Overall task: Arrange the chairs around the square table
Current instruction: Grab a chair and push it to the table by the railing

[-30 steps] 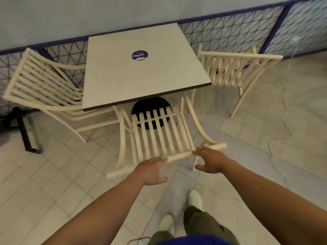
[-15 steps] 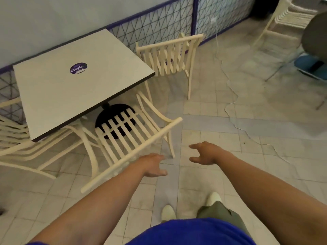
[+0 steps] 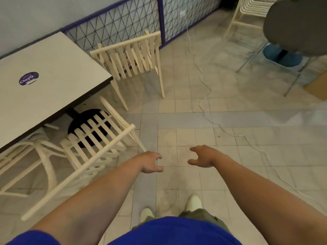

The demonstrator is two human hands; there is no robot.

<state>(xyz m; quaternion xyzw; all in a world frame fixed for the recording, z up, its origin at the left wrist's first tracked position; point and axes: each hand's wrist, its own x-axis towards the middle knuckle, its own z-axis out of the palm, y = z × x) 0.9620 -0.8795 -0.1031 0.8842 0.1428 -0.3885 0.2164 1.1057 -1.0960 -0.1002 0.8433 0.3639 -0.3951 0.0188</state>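
The square white table (image 3: 53, 68) with a purple sticker stands at the left by the wall. A cream slatted chair (image 3: 92, 149) is pushed under its near side. Another cream chair (image 3: 131, 59) stands at the table's right side, and part of a third (image 3: 26, 165) shows at the lower left. My left hand (image 3: 150, 162) hovers over the floor tiles just right of the near chair, fingers loosely spread and holding nothing. My right hand (image 3: 203, 156) hangs beside it, likewise relaxed and holding nothing.
A white cable (image 3: 208, 92) snakes across the tiled floor on the right. A round dark table (image 3: 297, 23) with a blue base stands at the top right, stacked cream chairs (image 3: 251, 7) behind it. A mesh fence (image 3: 123, 23) lines the wall.
Both hands have let go of the near chair's top rail and moved right, off the chair. The view has swung to the right, showing more floor and the dark table.
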